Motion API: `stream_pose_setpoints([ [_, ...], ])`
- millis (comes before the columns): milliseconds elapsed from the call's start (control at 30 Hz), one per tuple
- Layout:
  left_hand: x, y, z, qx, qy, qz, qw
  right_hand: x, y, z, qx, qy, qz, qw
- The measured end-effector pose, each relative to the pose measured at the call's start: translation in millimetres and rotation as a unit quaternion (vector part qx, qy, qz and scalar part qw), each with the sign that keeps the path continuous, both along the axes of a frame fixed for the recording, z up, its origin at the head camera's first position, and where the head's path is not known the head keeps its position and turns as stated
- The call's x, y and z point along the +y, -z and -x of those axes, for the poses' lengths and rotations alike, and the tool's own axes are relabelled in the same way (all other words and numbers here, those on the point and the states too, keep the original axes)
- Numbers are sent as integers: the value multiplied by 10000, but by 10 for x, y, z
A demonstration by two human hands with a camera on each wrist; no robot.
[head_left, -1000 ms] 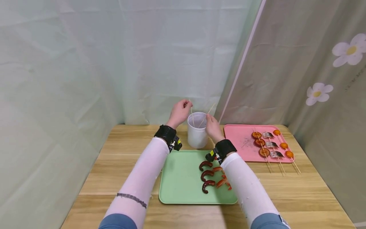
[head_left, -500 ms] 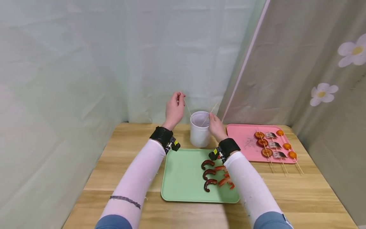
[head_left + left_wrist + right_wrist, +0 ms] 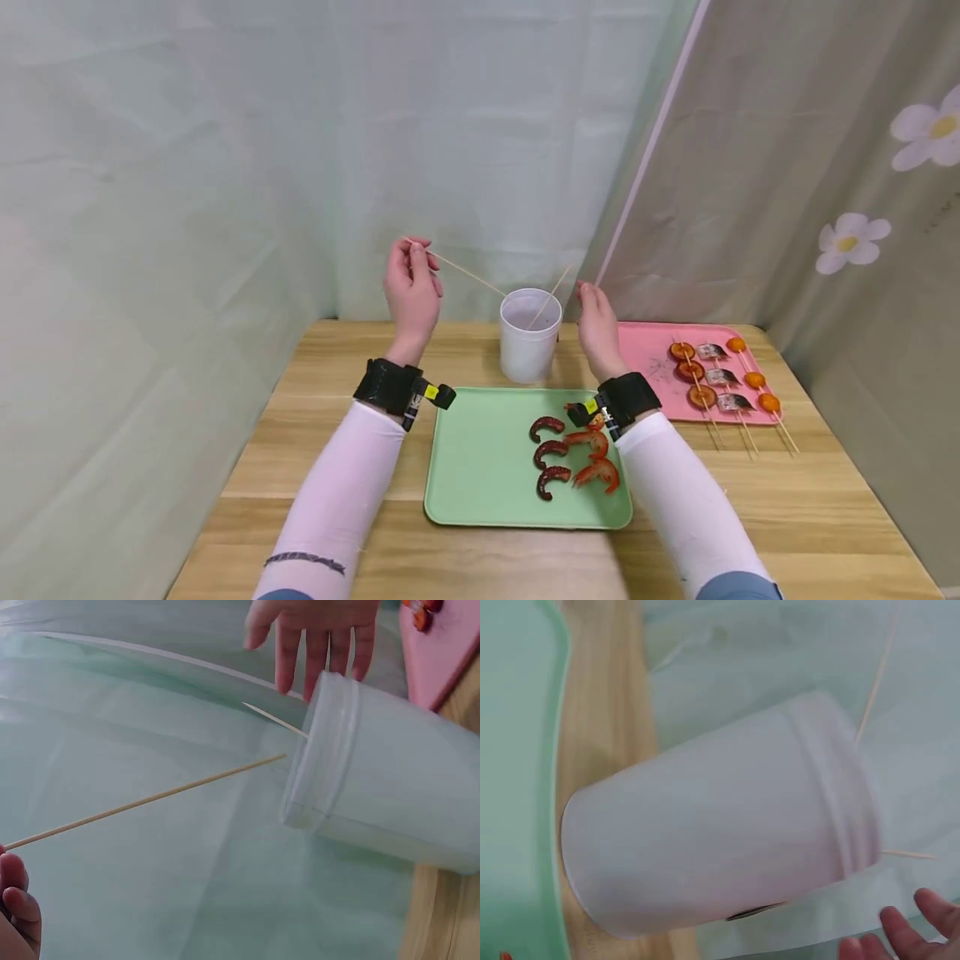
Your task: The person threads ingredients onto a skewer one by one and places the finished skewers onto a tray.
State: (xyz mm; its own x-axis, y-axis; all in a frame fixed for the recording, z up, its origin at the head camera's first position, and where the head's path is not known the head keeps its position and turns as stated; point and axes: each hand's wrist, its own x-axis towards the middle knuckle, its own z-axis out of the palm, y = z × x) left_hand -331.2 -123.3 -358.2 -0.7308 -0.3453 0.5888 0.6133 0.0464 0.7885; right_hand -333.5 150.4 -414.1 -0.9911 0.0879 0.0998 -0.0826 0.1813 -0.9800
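Note:
My left hand (image 3: 412, 292) pinches the end of a thin wooden skewer (image 3: 468, 273), which slants down to the right. In the left wrist view the skewer's (image 3: 150, 800) far tip is outside the cup, just short of its rim. The white plastic cup (image 3: 527, 354) stands upright at the back of the table. A second skewer (image 3: 552, 293) leans in it, its upper end above the rim. My right hand (image 3: 600, 329) is just right of the cup, apart from it, with fingers extended and nothing held.
In front of the cup lies a green tray (image 3: 480, 458) with curled dark-red tentacle-like pieces (image 3: 552, 479) and red shrimp (image 3: 597, 475). A pink tray (image 3: 645, 375) at the right carries several loaded skewers (image 3: 701, 396). Curtains hang behind the table (image 3: 300, 433).
My left hand has moved left, drawing its skewer out of the cup. My right hand has let go of the other skewer and moved right; that skewer stays leaning in the cup.

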Motion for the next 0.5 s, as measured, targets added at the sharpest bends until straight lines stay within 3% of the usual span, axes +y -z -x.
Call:
stream_pose_setpoints([
  [200,-100,37,-251,442,87,-697,9965,93,-88,-192,610,76,120,9980],
  [333,-120,110,-476,437,330,-945,9940,115,-76,-390,954,-278,-37,9950],
  [500,-90,221,-716,269,561,-756,9952,141,-13,-604,1424,-956,-621,9832],
])
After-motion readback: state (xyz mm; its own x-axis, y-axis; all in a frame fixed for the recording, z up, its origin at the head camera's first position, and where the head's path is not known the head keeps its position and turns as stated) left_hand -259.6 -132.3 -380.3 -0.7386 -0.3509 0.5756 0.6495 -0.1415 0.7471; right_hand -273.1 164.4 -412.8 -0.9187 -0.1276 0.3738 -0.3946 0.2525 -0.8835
